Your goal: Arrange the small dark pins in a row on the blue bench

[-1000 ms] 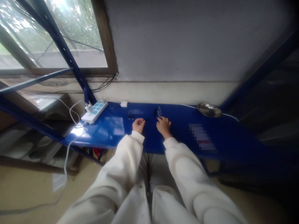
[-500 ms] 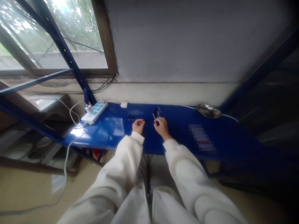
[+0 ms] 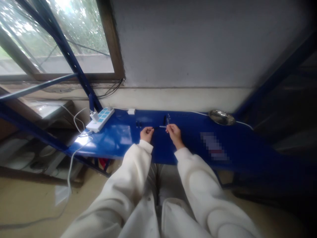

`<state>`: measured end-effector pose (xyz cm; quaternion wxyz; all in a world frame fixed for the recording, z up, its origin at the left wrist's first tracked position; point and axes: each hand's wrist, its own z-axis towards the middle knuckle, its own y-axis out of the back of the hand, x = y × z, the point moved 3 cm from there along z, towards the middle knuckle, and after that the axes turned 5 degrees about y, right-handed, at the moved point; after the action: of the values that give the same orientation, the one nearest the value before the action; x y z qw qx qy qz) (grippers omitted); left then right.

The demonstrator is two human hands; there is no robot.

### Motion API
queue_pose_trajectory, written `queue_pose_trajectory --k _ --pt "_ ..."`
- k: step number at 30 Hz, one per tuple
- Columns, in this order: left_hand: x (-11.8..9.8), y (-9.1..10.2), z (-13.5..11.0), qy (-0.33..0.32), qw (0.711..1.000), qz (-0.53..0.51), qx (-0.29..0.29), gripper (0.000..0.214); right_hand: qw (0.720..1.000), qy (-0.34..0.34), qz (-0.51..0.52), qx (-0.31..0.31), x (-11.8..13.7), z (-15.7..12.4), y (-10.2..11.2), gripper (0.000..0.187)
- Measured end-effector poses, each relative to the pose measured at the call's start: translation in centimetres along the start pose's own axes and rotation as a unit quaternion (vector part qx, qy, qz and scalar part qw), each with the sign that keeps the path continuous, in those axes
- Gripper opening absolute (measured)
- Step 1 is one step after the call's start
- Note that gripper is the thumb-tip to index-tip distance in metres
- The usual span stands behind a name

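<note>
Both my hands rest over the blue metal shelf (image 3: 119, 138), in white sleeves. My left hand (image 3: 146, 134) is curled closed, pinching a small dark part whose tip points right. My right hand (image 3: 174, 131) is closed on a thin light rod (image 3: 162, 126) that lies level and points left toward the dark part. The two pieces are close, tip to tip; I cannot tell if they touch. Behind the hands stand a few small dark parts (image 3: 164, 118) and a clear one (image 3: 168, 117).
A white and blue power strip (image 3: 100, 118) with white cables lies at the shelf's back left. A steel dish (image 3: 222, 117) sits at the back right. Two small dark pieces (image 3: 138, 124) lie left of my hands. Blue frame bars cross the window at left.
My right hand picked up the thin light rod from behind and turned it level, pointing left toward my left hand. My left hand stayed put.
</note>
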<state>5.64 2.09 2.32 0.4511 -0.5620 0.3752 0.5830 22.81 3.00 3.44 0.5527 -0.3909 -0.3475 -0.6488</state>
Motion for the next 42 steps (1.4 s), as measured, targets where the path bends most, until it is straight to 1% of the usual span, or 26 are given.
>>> queue_pose_trajectory --k 4,9,18,22,30,37,42 --pt "-0.1 0.0 -0.1 0.004 1.000 -0.002 0.003 0.020 0.998 -0.037 0.045 0.018 -0.1 -0.1 -0.1 0.024" --pt "-0.3 0.0 -0.1 0.004 1.000 -0.003 0.004 0.020 0.997 -0.047 0.061 0.025 -0.3 -0.1 -0.1 0.026" --pt "0.3 -0.1 0.1 0.007 1.000 0.001 0.030 0.025 0.993 -0.069 0.081 0.040 -0.4 -0.1 -0.2 0.026" --pt "0.2 -0.2 0.0 0.002 0.999 0.012 0.042 0.028 0.995 -0.055 0.055 0.066 -0.2 -0.2 -0.3 0.026" --pt "0.2 -0.8 -0.4 0.015 0.994 0.016 0.111 0.030 0.991 -0.045 0.009 0.128 0.1 -0.5 -0.8 0.029" --pt "-0.5 -0.9 -0.7 0.026 0.993 -0.005 0.115 0.028 0.989 -0.037 -0.015 0.144 0.2 -0.5 -0.9 0.029" --pt "-0.5 -0.8 -0.6 0.015 0.995 -0.016 0.093 0.030 0.985 -0.024 -0.025 0.168 0.0 -0.5 -1.2 0.027"
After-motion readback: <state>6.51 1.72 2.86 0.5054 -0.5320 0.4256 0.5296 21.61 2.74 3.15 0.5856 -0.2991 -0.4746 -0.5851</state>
